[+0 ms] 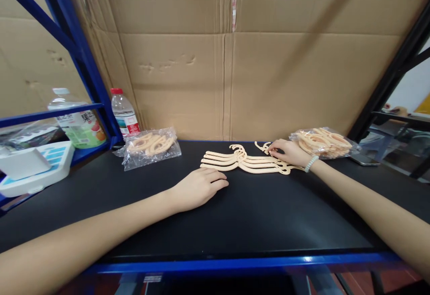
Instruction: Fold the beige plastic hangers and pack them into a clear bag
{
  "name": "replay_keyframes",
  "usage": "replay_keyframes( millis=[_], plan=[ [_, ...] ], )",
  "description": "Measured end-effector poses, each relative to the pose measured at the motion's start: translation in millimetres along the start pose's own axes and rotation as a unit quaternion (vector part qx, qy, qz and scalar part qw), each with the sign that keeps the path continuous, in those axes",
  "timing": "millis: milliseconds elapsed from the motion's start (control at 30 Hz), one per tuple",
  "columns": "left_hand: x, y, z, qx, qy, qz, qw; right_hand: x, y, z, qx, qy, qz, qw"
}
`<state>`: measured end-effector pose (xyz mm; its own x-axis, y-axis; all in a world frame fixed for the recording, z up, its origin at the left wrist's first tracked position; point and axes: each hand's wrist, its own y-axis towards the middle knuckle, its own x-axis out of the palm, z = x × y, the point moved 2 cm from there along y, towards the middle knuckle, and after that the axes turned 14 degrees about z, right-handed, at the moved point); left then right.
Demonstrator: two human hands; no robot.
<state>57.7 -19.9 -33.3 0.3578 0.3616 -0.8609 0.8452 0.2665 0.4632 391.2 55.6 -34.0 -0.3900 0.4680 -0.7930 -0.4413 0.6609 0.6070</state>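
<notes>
Several beige plastic hangers lie overlapped in a row on the black tabletop, their hooks bunched near the middle. My left hand rests flat on the table just in front of their left ends, fingers loosely stretched, holding nothing. Beyond the right end of the row, my right hand has its fingertips pinched on a small beige hooked piece, which looks like the hook of another hanger. The fingers and wrist cover most of that piece.
A clear bag of beige hangers lies at the left, and another bag at the right beside a phone-like flat object. A red-capped bottle stands at the back left. Cardboard walls the rear. A white tray sits far left.
</notes>
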Motion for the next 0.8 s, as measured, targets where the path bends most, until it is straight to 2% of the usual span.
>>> replay_keyframes(
  millis=[133,233,400,500,567,600,700,767,800],
  plan=[
    [0.3,-2,-4,-0.022,-0.040,0.021,0.999,-1,-1,1,-0.018,-0.002,0.080,0.997],
    [0.3,-4,-6,-0.024,-0.049,0.039,0.998,-8,1,0,0.003,-0.019,0.160,0.987],
    [-2.4,-4,-1,-0.034,-0.079,0.060,0.994,-34,6,-10,0.076,-0.025,0.300,0.950],
    [-4.9,-2,9,-0.103,-0.173,0.080,0.976,-51,9,-27,0.151,0.064,0.351,0.922],
    [-5.4,0,18,-0.202,-0.282,0.090,0.933,-57,9,-46,0.199,0.171,0.352,0.899],
    [-4.9,0,22,-0.263,-0.347,0.089,0.896,-57,8,-59,0.217,0.224,0.342,0.886],
    [-1.6,1,34,-0.412,-0.523,0.065,0.743,-49,2,-104,0.237,0.379,0.240,0.862],
    [-0.2,2,38,-0.461,-0.596,0.080,0.652,-39,-6,-134,0.252,0.460,0.166,0.835],
    [0.1,3,39,-0.470,-0.619,0.100,0.621,-32,-10,-147,0.264,0.501,0.116,0.816]
  ],
)
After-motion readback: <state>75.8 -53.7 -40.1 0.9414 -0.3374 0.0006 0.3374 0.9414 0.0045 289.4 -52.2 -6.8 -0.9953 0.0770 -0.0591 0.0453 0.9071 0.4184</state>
